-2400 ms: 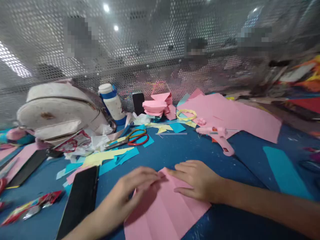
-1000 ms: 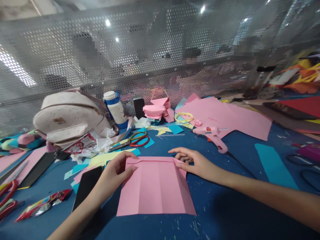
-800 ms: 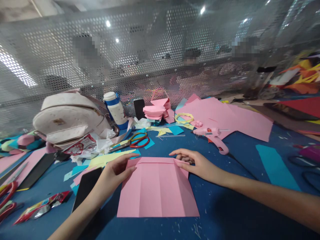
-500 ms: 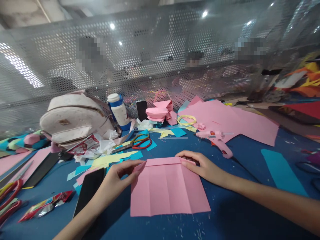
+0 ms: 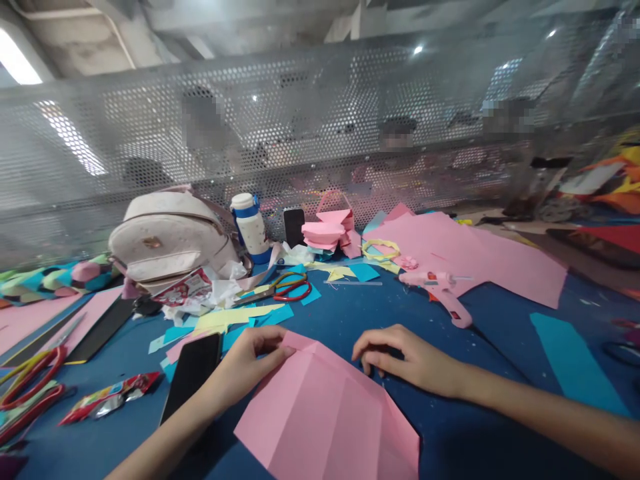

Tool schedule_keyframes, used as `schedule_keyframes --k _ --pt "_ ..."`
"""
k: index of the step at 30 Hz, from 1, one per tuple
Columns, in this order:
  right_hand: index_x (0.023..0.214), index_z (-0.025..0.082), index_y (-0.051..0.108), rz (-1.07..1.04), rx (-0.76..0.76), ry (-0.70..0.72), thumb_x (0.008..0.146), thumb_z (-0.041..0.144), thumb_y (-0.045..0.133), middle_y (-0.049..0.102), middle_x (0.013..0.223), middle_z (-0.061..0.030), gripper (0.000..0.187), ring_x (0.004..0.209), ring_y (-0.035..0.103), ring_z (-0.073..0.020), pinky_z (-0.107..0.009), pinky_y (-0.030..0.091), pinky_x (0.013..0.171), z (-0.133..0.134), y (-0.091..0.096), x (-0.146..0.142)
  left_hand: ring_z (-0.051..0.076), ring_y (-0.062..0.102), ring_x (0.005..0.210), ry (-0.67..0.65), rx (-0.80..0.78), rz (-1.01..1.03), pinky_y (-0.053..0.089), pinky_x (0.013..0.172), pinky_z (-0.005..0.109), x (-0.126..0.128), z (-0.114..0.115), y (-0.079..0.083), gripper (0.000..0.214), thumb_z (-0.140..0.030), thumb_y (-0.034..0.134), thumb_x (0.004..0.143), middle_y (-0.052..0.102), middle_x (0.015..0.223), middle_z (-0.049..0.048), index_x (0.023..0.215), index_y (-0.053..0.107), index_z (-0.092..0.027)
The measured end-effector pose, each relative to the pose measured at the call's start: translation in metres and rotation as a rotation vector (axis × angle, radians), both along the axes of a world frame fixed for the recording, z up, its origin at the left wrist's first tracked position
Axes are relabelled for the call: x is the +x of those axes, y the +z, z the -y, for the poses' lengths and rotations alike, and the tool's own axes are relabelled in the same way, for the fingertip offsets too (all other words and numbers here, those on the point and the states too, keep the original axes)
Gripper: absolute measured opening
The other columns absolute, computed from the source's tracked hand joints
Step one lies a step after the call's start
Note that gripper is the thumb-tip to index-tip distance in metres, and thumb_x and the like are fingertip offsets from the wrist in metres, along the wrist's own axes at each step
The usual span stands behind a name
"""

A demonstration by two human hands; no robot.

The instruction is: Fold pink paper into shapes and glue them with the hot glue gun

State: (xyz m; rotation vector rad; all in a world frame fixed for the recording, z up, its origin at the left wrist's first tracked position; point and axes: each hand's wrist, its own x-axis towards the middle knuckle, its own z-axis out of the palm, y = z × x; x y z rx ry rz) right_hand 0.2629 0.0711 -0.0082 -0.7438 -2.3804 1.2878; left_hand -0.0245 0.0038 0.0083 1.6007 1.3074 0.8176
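A creased sheet of pink paper [image 5: 325,413] lies turned at an angle before me, with several lengthwise folds running down it. My left hand [image 5: 255,360] pinches its upper left corner between thumb and fingers. Just off the sheet's right edge is my right hand [image 5: 407,360], its fingers loosely curved and apart, with nothing visible in them. A black phone [image 5: 193,373] lies under and beside my left forearm. Beyond my right hand rests a pink glue gun [image 5: 443,287] with a black cord.
Red-handled scissors [image 5: 293,290] lie among blue and yellow paper scraps. Behind them stand a pale backpack [image 5: 165,233], a white-and-blue bottle [image 5: 250,230] and a folded pink paper piece [image 5: 327,233]. Large pink sheets [image 5: 480,247] spread at the back right. A blue strip [image 5: 575,363] lies right.
My right hand has let go of the paper's upper right part. The sheet has swung round and come nearer, with my left hand still on its corner; the upper fold strip no longer shows.
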Motion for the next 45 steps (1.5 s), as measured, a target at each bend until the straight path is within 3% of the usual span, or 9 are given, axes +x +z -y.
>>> schedule_keyframes --k 10,15,20,24,27,31,34,39,45 --pt "0.102 0.018 0.066 0.039 0.028 0.040 0.090 0.040 0.057 0.060 0.067 0.0015 0.026 0.061 0.053 -0.0122 -0.021 0.038 0.057 -0.004 0.022 -0.047 0.019 0.063 0.091 -0.132 0.193 -0.150 0.048 0.083 0.030 0.013 -0.005 0.007 0.024 -0.024 0.044 0.093 0.069 0.094 0.0051 0.095 0.068 -0.019" --pt "0.079 0.016 0.061 0.075 0.033 0.038 0.083 0.029 0.061 0.056 0.060 0.0035 0.014 0.055 0.049 -0.0095 -0.020 0.033 0.051 -0.010 0.023 -0.059 0.016 0.061 0.083 -0.063 0.344 -0.294 0.047 0.077 0.028 0.021 -0.004 0.008 0.012 -0.012 0.048 0.088 0.064 0.088 0.0016 0.094 0.055 -0.020" --pt "0.049 0.017 0.040 0.184 0.068 0.045 0.079 0.025 0.057 0.036 0.046 0.0065 0.036 0.046 0.030 -0.0057 -0.022 0.020 0.046 -0.015 0.022 -0.050 0.020 0.059 0.102 -0.100 0.555 -0.487 0.046 0.088 0.035 0.028 -0.013 0.009 0.032 -0.003 0.044 0.087 0.063 0.106 0.0054 0.110 0.053 -0.022" --pt "0.050 0.016 0.048 0.180 -0.223 0.003 0.084 0.028 0.044 0.045 0.041 0.0034 0.036 0.036 0.040 -0.0062 -0.019 0.029 0.039 -0.017 0.017 -0.037 0.023 0.054 0.115 -0.124 0.732 -0.496 0.045 0.097 0.040 0.048 0.002 0.022 0.036 -0.006 0.039 0.092 0.056 0.123 0.0110 0.122 0.050 -0.021" --pt "0.060 0.015 0.054 0.109 -0.506 -0.053 0.084 0.028 0.041 0.057 0.049 -0.0003 0.030 0.036 0.048 -0.0062 -0.015 0.035 0.037 -0.011 0.013 -0.027 0.022 0.059 0.109 -0.369 0.713 -0.520 0.050 0.093 0.035 0.070 0.030 0.024 0.033 -0.013 0.046 0.091 0.062 0.120 0.0096 0.123 0.052 -0.021" --pt "0.080 0.013 0.057 0.060 -0.765 -0.016 0.084 0.032 0.051 0.068 0.068 -0.0044 0.020 0.045 0.059 -0.0075 -0.015 0.046 0.042 0.005 0.011 -0.015 0.019 0.067 0.091 -0.433 1.050 -0.665 0.055 0.080 0.029 0.089 0.059 0.006 0.022 -0.017 0.050 0.094 0.071 0.109 0.0044 0.113 0.060 -0.020" --pt "0.092 0.014 0.059 0.176 -0.824 0.170 0.087 0.038 0.053 0.069 0.072 -0.0043 0.025 0.046 0.060 -0.0093 -0.018 0.048 0.043 0.015 0.011 -0.005 0.022 0.068 0.095 -0.389 1.067 -0.816 0.055 0.079 0.032 0.084 0.064 -0.012 0.026 -0.022 0.047 0.096 0.070 0.114 0.0071 0.118 0.060 -0.019" --pt "0.079 0.017 0.062 0.375 -0.356 0.145 0.088 0.031 0.056 0.064 0.065 0.0001 0.017 0.052 0.059 -0.0109 -0.021 0.045 0.052 0.015 0.018 0.013 0.025 0.067 0.101 -0.535 0.898 -0.928 0.056 0.079 0.032 0.055 0.065 -0.024 0.036 -0.030 0.044 0.098 0.063 0.128 0.0162 0.129 0.054 -0.016" --pt "0.109 0.028 0.064 0.214 0.379 0.130 0.084 0.022 0.069 0.062 0.112 -0.0014 0.026 0.104 0.057 -0.0188 -0.029 0.044 0.084 0.004 0.013 0.011 0.024 0.064 0.106 -0.552 0.869 -0.869 0.054 0.088 0.036 0.048 0.066 -0.022 0.037 -0.028 0.035 0.101 0.064 0.129 0.0103 0.128 0.056 -0.015"
